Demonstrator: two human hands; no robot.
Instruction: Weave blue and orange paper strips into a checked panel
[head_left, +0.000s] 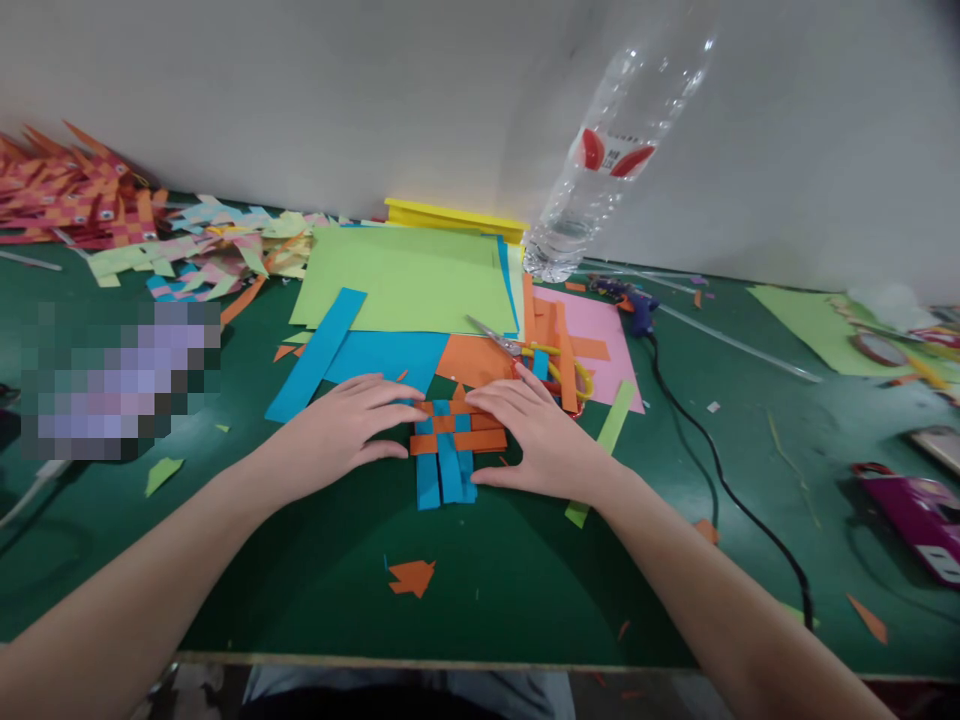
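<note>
A small woven piece of blue and orange paper strips [448, 468] lies flat on the green table, with its blue strips pointing toward me. At its upper left edge, the fingertips of my left hand [352, 425] rest on an orange strip, thumb held apart. My right hand [529, 430] touches the upper right part with its fingertips, and its thumb is at the lower right blue strip. Both hands are open, with fingers stretched out. Just beyond lie blue paper [390, 358], orange paper [469, 360] and scissors [499, 338] with yellow handles partly covered by strips.
Green paper sheets [405, 275] lie against the wall, beside a leaning clear plastic bottle [592, 190]. A glue gun [637, 308] trails a black cord on the right. Woven paper pieces [75, 195] are heaped at far left. An orange scrap [412, 577] lies near the table's front edge.
</note>
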